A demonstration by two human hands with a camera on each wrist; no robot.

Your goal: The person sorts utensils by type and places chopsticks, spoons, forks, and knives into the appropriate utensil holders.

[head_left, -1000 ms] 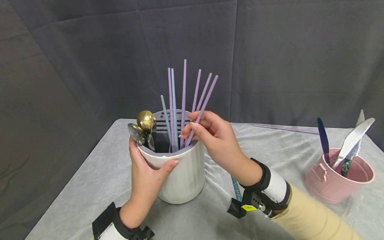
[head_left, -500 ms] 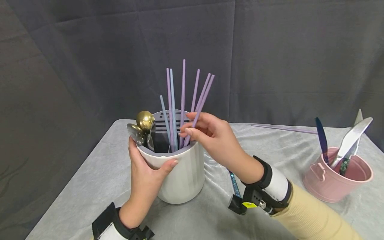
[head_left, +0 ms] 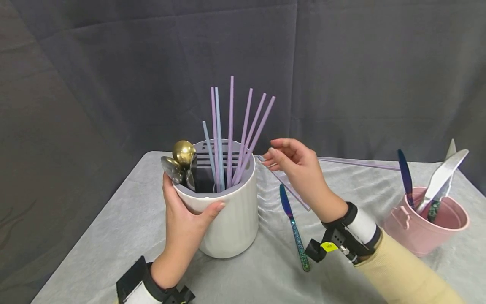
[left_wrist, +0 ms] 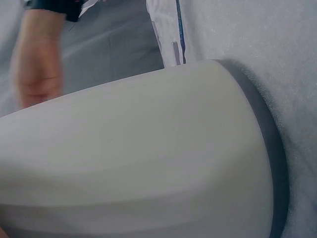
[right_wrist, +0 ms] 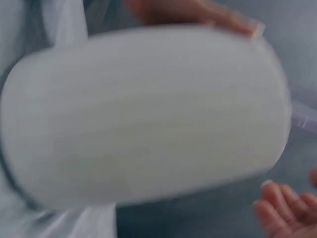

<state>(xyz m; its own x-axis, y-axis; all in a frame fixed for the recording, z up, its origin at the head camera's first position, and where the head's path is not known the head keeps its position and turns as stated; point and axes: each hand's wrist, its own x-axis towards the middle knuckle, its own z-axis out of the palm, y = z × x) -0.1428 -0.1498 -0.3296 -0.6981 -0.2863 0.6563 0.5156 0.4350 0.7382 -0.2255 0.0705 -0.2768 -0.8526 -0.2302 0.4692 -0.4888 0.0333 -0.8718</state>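
My left hand [head_left: 186, 219] grips the white utensil holder [head_left: 228, 215] standing on the table [head_left: 114, 236], thumb curled over its rim. Both wrist views are filled by its blurred wall, so its contents show only from the head camera: three spoons [head_left: 181, 162], partly overlapping, and seven chopsticks [head_left: 231, 131], their lower ends hidden inside. My right hand [head_left: 300, 169] hovers just right of the holder, fingers loosely curled, holding nothing. Below it lie a clear chopstick [head_left: 288, 190] and an iridescent knife [head_left: 294, 226].

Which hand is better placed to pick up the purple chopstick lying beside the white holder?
Right. The right hand hovers empty just above that chopstick, while the left hand grips the white holder.
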